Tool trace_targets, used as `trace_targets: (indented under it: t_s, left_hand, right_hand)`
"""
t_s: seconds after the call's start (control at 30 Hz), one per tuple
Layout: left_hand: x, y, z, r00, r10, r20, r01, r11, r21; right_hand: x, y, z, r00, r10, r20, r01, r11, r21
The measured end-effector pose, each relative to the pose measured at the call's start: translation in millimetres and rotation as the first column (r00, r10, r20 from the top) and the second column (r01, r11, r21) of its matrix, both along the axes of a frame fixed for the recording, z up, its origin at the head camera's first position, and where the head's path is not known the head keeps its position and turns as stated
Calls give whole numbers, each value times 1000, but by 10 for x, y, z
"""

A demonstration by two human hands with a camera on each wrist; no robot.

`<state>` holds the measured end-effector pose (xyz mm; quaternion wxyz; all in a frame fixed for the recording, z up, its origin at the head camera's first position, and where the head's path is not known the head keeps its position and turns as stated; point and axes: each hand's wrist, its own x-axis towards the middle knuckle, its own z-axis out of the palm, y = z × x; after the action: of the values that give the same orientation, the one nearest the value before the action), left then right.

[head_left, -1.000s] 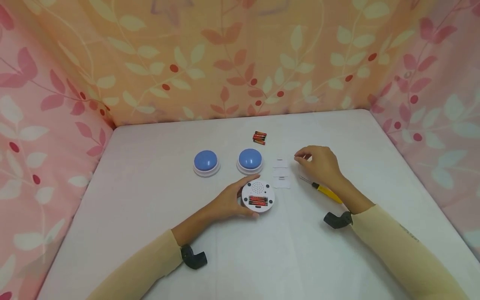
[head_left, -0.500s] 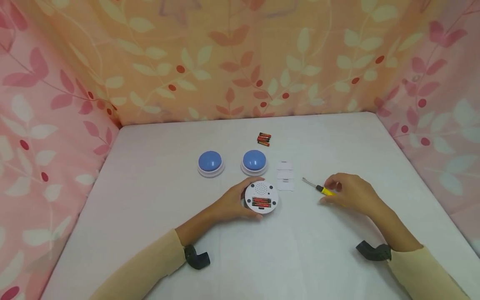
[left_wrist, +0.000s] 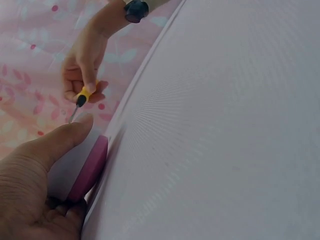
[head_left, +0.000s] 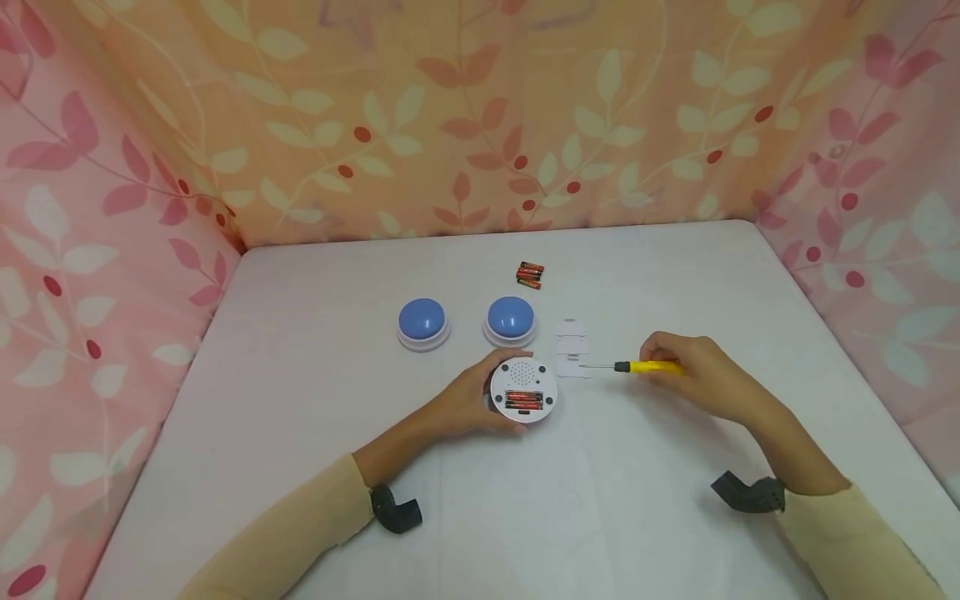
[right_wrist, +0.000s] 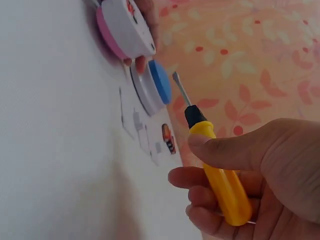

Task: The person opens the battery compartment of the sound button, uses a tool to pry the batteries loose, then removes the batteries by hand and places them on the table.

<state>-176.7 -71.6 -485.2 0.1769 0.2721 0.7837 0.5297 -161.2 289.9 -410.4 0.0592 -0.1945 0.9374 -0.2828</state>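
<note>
My left hand grips a round white buzzer by its side, turned bottom up. Its open battery compartment shows red batteries, with speaker holes above and dark feet around. A pink top faces the table in the left wrist view. My right hand holds a yellow-handled screwdriver, thumb and fingers around the handle. The screwdriver's bare metal shaft points left toward the buzzer, its flat tip apart from it and overlapping the white battery covers in the head view.
Two blue-topped buzzers stand upright behind my left hand. Several loose red batteries lie farther back. The white-covered table is bordered by floral curtains at the back and sides.
My right hand has come back toward me, picked up the screwdriver from the table and swung its tip leftward. The left hand keeps holding the buzzer; the head view has shifted slightly.
</note>
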Motion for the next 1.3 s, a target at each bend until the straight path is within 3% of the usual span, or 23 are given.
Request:
trace_targets:
  t_s: [0.23,0.53,0.83,1.1,1.3]
  left_hand:
    - [2,2,-26,1000,10,14,-11,1000,17]
    - [14,13,-4,1000,19,-14,-19,1000,-5]
    - [3,9,1,999,38,-15,-39,998,-39]
    - [5,28,8,999,37,-20,-38,999,-35]
    - [6,25,15,999,41,-20,-42,998,-43]
  right_hand:
    - [43,-308,208,993,107,-57,-112,991,-80]
    - [35,-550,375,975,176,-136,-174,984,22]
    - [22,-698,464,968,204,-144,-198,978,59]
    - [97,-784,494,976,176,-125,-159,977,140]
    - [99,-808,476,972,188,-142,-170,977,132]
